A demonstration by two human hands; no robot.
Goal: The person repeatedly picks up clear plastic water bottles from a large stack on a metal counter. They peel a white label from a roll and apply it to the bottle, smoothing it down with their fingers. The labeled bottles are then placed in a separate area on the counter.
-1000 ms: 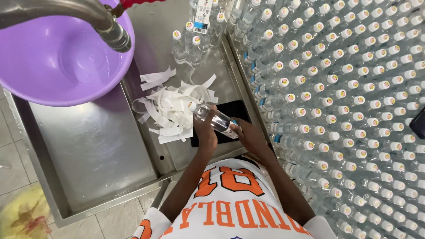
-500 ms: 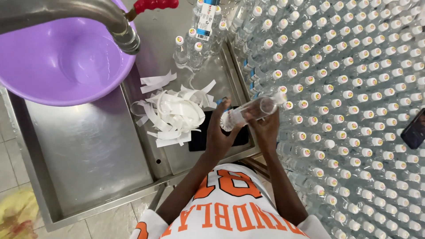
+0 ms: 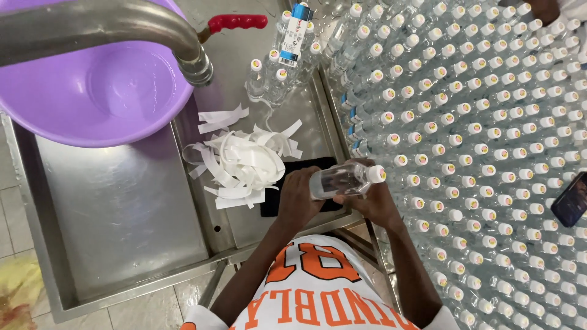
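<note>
A clear plastic bottle [image 3: 343,178] with a white cap lies sideways between both of my hands, above the metal sink's right edge. My left hand [image 3: 298,197] grips its base end. My right hand [image 3: 373,200] holds it from below near the cap. Just left of my hands lies a heap of white paper strips [image 3: 241,162], with a black flat object [image 3: 287,183] partly under them and under my left hand.
Several capped clear bottles [image 3: 489,146] stand packed over the table on the right. A purple basin [image 3: 98,91] sits under a metal tap [image 3: 192,61] with a red handle [image 3: 235,22]. A few bottles [image 3: 278,73] stand behind the strips. A dark phone [image 3: 572,198] lies at the right edge.
The bottle has turned from pointing down-left over the strips to lying sideways with its cap to the right. Both hands have shifted slightly right with it.
</note>
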